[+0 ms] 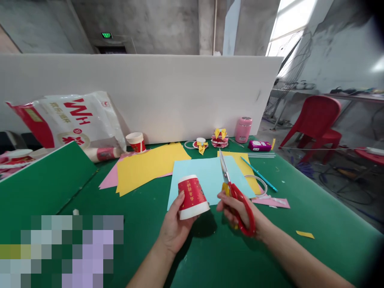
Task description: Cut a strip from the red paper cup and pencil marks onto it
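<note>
My left hand [174, 226] grips a red and white paper cup [192, 197] held upside down, its open rim tilted toward me. My right hand [238, 214] has its fingers through the red handles of a pair of scissors [235, 196]; the blades point up and away, just right of the cup and not touching it. Both hands hover over the green table [300, 224], in front of a light blue paper sheet [207, 178].
Yellow paper [147, 166] and pink paper [109, 180] lie behind to the left. Another paper cup [136, 142], a big plastic bag [69, 118], folded paper figures [219, 138], a pink jar [243, 130], a blue pencil [259, 176] and tape [258, 182] stand around. A white board [150, 88] backs the table; a red chair [315, 120] is right.
</note>
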A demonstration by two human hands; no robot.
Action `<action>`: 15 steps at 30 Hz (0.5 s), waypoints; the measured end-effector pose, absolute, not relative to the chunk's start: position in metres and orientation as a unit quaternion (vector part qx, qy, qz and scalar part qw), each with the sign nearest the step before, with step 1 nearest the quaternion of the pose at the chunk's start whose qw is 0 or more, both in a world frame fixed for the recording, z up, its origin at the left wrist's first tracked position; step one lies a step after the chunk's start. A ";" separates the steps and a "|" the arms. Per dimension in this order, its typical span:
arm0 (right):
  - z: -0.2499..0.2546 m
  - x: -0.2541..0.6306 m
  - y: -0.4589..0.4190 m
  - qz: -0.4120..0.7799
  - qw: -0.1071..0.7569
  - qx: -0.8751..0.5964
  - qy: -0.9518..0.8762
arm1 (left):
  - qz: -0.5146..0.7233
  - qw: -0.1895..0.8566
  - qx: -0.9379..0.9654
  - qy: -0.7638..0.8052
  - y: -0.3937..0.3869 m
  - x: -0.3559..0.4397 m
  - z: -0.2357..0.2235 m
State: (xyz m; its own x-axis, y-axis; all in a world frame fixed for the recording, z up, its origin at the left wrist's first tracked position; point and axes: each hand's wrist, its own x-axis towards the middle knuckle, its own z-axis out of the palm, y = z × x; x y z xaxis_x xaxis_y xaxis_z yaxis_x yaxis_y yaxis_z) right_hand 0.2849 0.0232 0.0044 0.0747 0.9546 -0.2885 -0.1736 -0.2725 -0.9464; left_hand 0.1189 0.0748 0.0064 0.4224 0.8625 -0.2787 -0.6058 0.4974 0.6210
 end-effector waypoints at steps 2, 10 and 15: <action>0.008 0.307 0.026 0.370 0.446 -0.650 -0.492 | 0.446 0.816 0.214 0.299 0.076 0.118 0.007; 0.011 0.362 0.041 0.025 0.131 -0.789 -0.600 | 0.417 0.832 0.209 0.301 0.073 0.119 0.000; 0.008 0.331 0.045 0.030 0.101 -0.781 -0.616 | 0.409 0.832 0.213 0.307 0.074 0.119 -0.003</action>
State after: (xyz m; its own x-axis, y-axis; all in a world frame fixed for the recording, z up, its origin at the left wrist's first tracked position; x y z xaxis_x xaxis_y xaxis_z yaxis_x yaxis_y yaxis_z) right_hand 0.3310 0.0453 0.0083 0.2399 0.9677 0.0776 0.9555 -0.2212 -0.1952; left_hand 0.1192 0.0743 -0.0028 0.4766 0.8123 -0.3362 -0.5508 0.5740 0.6059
